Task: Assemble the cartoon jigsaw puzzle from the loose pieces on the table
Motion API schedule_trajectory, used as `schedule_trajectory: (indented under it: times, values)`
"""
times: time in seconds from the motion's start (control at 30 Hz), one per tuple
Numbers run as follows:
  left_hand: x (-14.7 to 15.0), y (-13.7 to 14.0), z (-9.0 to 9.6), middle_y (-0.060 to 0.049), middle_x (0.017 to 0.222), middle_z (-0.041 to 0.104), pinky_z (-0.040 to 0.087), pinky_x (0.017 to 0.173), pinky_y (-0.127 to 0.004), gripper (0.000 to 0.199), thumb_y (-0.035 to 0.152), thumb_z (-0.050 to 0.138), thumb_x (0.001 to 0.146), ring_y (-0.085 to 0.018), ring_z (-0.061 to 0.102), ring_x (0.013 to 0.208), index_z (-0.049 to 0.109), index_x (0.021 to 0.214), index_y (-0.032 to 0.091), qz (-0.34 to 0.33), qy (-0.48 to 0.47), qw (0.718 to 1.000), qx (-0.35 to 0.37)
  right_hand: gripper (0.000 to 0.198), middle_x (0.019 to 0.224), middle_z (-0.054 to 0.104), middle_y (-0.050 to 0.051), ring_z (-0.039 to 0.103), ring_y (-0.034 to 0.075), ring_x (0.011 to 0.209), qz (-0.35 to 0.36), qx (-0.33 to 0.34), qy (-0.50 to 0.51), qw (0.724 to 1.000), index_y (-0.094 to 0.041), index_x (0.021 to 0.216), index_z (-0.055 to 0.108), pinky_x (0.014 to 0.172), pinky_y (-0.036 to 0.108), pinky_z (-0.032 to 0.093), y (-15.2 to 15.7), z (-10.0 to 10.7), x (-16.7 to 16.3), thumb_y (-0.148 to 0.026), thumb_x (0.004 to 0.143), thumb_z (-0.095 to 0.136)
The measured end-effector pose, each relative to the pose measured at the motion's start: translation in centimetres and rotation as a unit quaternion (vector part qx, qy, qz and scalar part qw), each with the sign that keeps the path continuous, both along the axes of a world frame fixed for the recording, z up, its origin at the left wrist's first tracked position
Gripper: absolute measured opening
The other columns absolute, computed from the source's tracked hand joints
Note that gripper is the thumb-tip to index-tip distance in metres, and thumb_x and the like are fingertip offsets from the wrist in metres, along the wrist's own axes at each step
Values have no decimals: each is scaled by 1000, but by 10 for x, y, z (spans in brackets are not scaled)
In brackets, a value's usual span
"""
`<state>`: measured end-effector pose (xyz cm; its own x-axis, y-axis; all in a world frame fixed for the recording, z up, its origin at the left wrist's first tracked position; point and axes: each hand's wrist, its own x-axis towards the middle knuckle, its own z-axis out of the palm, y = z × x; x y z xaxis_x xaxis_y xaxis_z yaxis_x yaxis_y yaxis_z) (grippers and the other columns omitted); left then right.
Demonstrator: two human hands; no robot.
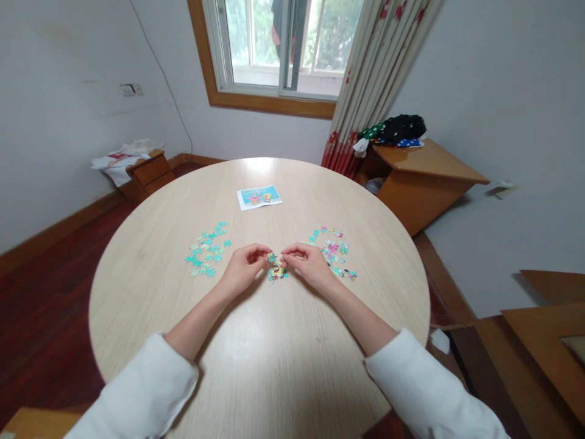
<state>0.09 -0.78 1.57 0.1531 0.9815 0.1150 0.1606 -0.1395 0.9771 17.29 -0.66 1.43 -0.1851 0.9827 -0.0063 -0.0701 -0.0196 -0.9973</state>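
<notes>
A sidelong nudge could split the small puzzle cluster (276, 270) on the table (265, 366) between left hand (245, 265) and right hand (307, 263); a sweeping right wrist could scatter the loose pieces (333, 247) beside it. Both hands curl, thumbs near fingertips; whether either pinches a piece is too small to tell

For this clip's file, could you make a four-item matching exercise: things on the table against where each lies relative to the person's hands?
1. Printed picture sheet
2. Loose pieces with pink among them
3. Yellow-faced cluster
4. Mostly turquoise loose pieces

A. Left of the left hand
B. Right of the right hand
C. Between the hands
D. Beyond both hands

Pairs: 1-D, 2-B, 3-C, 4-A
</notes>
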Motion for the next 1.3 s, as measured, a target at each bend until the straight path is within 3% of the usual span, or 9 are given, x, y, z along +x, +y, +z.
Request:
schedule_trajectory:
  times: [0.2, 0.67, 0.9, 1.03, 1.2, 1.3]
  values:
    - [-2, 1, 0, -5, 73, 69, 48, 64, -28, 25, 32, 64, 68, -14, 60, 62, 69, 84, 14, 2, 6, 1000, -8, 22, 68, 67, 2, 64, 14, 66, 2, 10, -17, 1000, -17, 76, 65, 69, 32, 52, 0, -3, 1, -33, 62, 71]
    - [5, -6, 5, -9, 69, 70, 52, 67, -33, 30, 38, 73, 60, -19, 66, 66, 65, 72, 12, -38, -65, 993, -93, 25, 69, 69, 3, 63, 14, 65, 34, 34, -32, 998, -15, 72, 66, 68, 30, 51, -3, -2, 0, -37, 62, 73]
    - [3, -4, 3, -6, 65, 68, 50, 61, -29, 25, 34, 75, 58, -15, 62, 61, 63, 65, 14, -38, -23, 998, -54, 19, 68, 67, 2, 61, 13, 63, 23, 48, -48, 997, -16, 70, 66, 66, 28, 49, -2, -4, 0, -33, 63, 71]
    - [3, -6, 3, -5, 65, 67, 49, 59, -27, 25, 32, 74, 59, -15, 62, 60, 62, 70, 14, -65, -26, 995, -66, 18, 67, 66, 1, 60, 12, 63, 15, 48, -39, 998, -16, 70, 65, 65, 28, 49, -2, -4, -1, -31, 62, 71]
    - [4, -7, 4, -1, 62, 65, 49, 60, -27, 35, 27, 73, 61, -14, 62, 58, 62, 91, 13, -88, -41, 993, -68, 21, 71, 67, 3, 61, 14, 66, 7, 43, -29, 999, -17, 71, 66, 65, 29, 49, -2, -5, -1, -34, 61, 73]
    - [3, -6, 3, -1, 61, 63, 48, 59, -26, 34, 27, 72, 62, -13, 60, 58, 65, 92, 13, -85, -38, 994, -54, 22, 73, 68, 3, 63, 15, 69, 2, 39, -16, 999, -17, 73, 67, 69, 31, 51, -1, -6, -1, -35, 61, 73]
